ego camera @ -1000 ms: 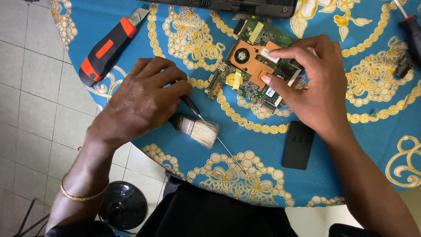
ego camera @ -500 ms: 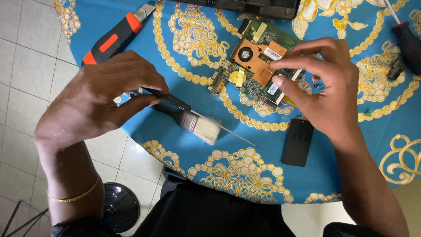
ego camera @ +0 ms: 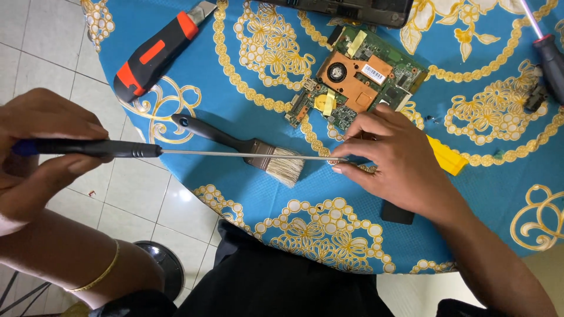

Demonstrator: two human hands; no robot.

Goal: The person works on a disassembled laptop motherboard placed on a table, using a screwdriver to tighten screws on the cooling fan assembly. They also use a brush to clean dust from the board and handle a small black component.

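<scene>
My left hand (ego camera: pixel 44 152) grips the black and blue handle of a long thin screwdriver (ego camera: pixel 176 152), held level over the table's left edge. Its metal shaft runs right to my right hand (ego camera: pixel 399 161), whose thumb and forefinger pinch the tip just below a green and copper circuit board (ego camera: pixel 358 76). A paintbrush with a black handle (ego camera: pixel 247 147) lies on the blue and gold patterned tablecloth (ego camera: pixel 264 53) under the shaft.
An orange and black utility knife (ego camera: pixel 155 53) lies at the upper left. A dark device (ego camera: pixel 352 9) sits at the top edge, and a red-handled screwdriver (ego camera: pixel 549 56) at the far right. A yellow tool (ego camera: pixel 449 158) and a black block (ego camera: pixel 396 212) lie by my right wrist. Tiled floor lies to the left.
My left hand picked the long screwdriver up off the table and drew it out to the left. My right hand left the circuit board and took hold of the screwdriver's tip.
</scene>
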